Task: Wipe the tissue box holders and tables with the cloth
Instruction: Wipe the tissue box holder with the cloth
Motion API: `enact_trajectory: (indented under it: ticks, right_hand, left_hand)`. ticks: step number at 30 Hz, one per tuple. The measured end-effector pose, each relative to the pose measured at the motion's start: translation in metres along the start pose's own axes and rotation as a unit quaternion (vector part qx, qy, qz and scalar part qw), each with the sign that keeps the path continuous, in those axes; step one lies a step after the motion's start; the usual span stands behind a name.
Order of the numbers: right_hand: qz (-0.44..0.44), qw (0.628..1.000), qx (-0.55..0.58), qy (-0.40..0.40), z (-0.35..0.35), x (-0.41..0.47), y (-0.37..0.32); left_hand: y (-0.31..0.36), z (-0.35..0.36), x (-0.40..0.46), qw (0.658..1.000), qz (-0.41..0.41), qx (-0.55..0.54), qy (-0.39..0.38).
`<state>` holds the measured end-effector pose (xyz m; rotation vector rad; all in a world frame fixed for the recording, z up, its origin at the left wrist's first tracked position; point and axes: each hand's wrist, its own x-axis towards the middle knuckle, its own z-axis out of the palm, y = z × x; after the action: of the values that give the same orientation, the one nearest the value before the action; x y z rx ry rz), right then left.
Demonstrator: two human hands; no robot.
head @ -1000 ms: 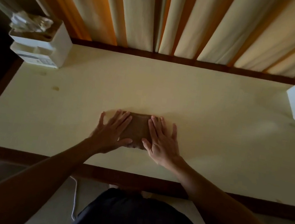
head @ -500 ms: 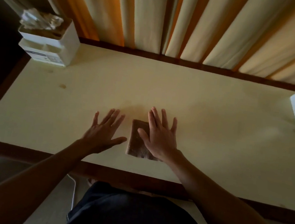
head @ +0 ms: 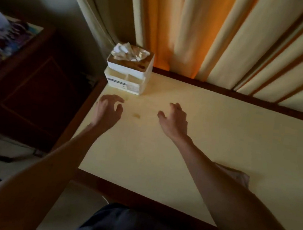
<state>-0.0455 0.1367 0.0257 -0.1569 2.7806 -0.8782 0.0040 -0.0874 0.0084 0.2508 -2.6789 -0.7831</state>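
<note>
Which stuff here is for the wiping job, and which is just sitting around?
For the job: tissue box holder, table, cloth lying behind the right arm, left hand, right hand.

Just around: curtains, dark wooden cabinet.

Your desk (head: 219, 142) lies bare across the middle and right of the frame, so a hand can pass freely there. At the upper centre the tissue box holder (head: 131, 74) stands in the desk's far left corner, with curtains (head: 213, 36) close behind it. Left of the holder a dark wooden cabinet (head: 35, 91) stands beside the desk edge. The cloth (head: 234, 175) lies at lower right, partly under your right forearm.
</note>
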Motion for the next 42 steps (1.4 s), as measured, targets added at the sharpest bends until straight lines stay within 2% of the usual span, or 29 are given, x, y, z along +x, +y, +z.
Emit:
enact_trajectory:
  ticks: [5,9,12,15,18,24,27,37,42]
  right_hand:
    - [0.08,0.988,0.134,0.007,0.006,0.047,-0.064]
    - [0.128,0.969,0.211,-0.014,0.017,0.079,-0.091]
    - [0.165,0.948,0.268,-0.042,0.028,0.098,-0.098]
    - [0.179,0.938,0.291,-0.061,0.035,0.108,-0.105]
    - [0.191,0.939,0.281,-0.047,0.037,0.114,-0.107]
    - [0.15,0.971,0.187,0.018,0.045,0.116,-0.107]
    - [0.146,0.97,0.19,0.036,0.041,0.106,-0.105]
    - [0.127,0.966,0.196,0.112,-0.006,0.02,-0.033]
    - [0.127,0.973,0.135,0.14,-0.024,-0.046,0.014]
  left_hand:
    - [-0.032,-0.035,0.064,0.98,-0.18,-0.077,0.025]
    - [-0.05,-0.038,0.103,0.962,-0.242,-0.116,-0.056]
    - [-0.056,-0.035,0.12,0.93,-0.294,-0.207,-0.076]
    - [-0.059,-0.034,0.129,0.915,-0.315,-0.241,-0.07]
    - [-0.067,-0.031,0.135,0.904,-0.335,-0.257,-0.065]
    - [-0.066,-0.027,0.135,0.89,-0.351,-0.286,-0.059]
    - [-0.057,-0.027,0.128,0.886,-0.355,-0.295,-0.033]
    - [0.018,-0.011,0.063,0.867,-0.342,-0.356,-0.062]
    - [0.06,0.01,-0.007,0.824,-0.384,-0.411,-0.068]
